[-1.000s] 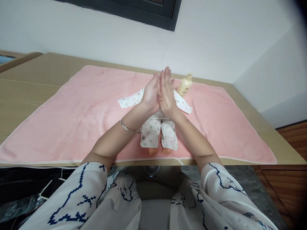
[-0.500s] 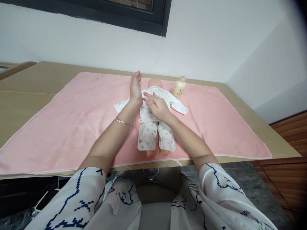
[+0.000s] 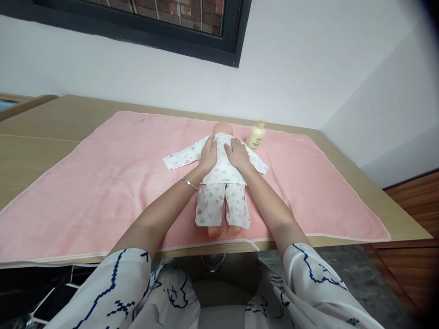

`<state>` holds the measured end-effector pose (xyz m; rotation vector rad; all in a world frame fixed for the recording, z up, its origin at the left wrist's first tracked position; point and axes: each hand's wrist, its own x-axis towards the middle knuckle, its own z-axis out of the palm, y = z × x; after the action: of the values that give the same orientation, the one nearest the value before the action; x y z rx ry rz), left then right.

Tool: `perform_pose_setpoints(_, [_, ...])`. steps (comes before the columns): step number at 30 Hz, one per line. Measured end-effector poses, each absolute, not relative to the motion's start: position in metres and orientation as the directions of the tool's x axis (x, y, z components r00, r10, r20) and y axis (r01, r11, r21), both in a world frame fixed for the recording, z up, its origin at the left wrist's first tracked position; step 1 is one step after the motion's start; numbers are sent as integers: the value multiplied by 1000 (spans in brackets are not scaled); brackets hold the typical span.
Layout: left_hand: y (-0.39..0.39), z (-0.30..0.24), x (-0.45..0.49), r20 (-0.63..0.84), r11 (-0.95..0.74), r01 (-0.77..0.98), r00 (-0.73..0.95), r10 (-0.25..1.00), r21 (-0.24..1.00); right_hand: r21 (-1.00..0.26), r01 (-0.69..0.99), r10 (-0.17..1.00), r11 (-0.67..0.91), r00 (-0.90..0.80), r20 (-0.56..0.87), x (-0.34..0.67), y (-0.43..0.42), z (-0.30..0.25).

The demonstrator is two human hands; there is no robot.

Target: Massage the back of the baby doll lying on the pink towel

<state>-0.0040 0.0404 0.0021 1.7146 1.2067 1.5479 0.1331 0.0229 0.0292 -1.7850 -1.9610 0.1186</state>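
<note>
To the left of the doll [image 3: 219, 176] you see the bare wood of the table [image 3: 41, 137], and over it a pink towel [image 3: 103, 183] that spreads wide under the doll to both sides. The doll lies on its back in the middle of this towel. Its long axis runs straight away from you: the feet are at the near edge of the table, the head [image 3: 222, 128] is at the far end.

Your left hand [image 3: 208, 154], with a thin bracelet [image 3: 189, 183] on the wrist, lies flat and spread on the left part of the doll's chest. It grips nothing. Your right hand [image 3: 238, 155] lies the same way on the right part of the chest, palm down, fingers toward the doll's head, also closed around nothing. Both hands touch the doll's shirt, and neither one is nearer than the other.

To the right of the doll's head, just beside it, a small cream bottle [image 3: 255, 135] stands upright on the towel. Behind the doll there is a white wall [image 3: 291, 68] with a dark-framed window [image 3: 171, 18].
</note>
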Motion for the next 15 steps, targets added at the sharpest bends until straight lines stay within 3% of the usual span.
perform_pose_setpoints(2, [42,1,-5,472,-442,272,-54,880,855,-312,937,954,156,-61,295,123,11,30])
perform_pose_setpoints(4, [43,1,-6,455,-430,266,-34,890,863,-267,920,930,287,-201,307,114,6,33])
perform_pose_setpoints(6, [44,1,-8,440,-417,276,-26,898,866,-284,860,891,424,-340,302,112,11,36])
perform_pose_setpoints(8, [45,0,-10,428,-397,302,-41,903,867,-345,816,879,464,-377,291,119,25,39])
perform_pose_setpoints(11, [45,-3,-12,436,-399,325,-46,899,858,-409,838,924,361,-262,279,133,44,40])
perform_pose_setpoints(15, [45,-8,-11,461,-429,341,-17,887,837,-366,930,959,-22,124,256,126,28,37])
